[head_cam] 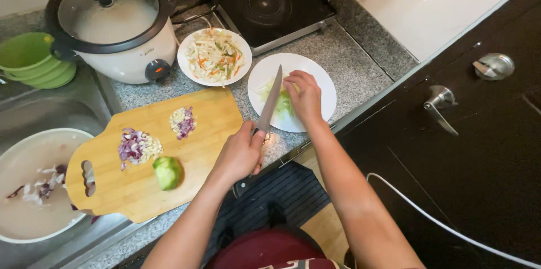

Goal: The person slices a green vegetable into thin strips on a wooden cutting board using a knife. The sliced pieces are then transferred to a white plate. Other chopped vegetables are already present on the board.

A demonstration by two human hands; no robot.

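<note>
My left hand (241, 153) grips the handle of a long kitchen knife (271, 100), whose blade reaches up over a white plate (321, 86). My right hand (304, 97) rests on that plate, fingers on a small pile of pale green shredded vegetable (282, 102) beside the blade. To the left lies a wooden cutting board (141, 190) with a green vegetable piece (168, 172), chopped purple onion (132, 146) and a smaller chopped pile (182, 121).
A second white plate of mixed shredded vegetables (214, 56) sits by a white rice cooker (115, 23). Behind is a black single-burner cooktop (270, 7). Green bowls (31, 60) and a sink basin with scraps (34, 184) are at left. Dark cabinets (468, 150) stand at right.
</note>
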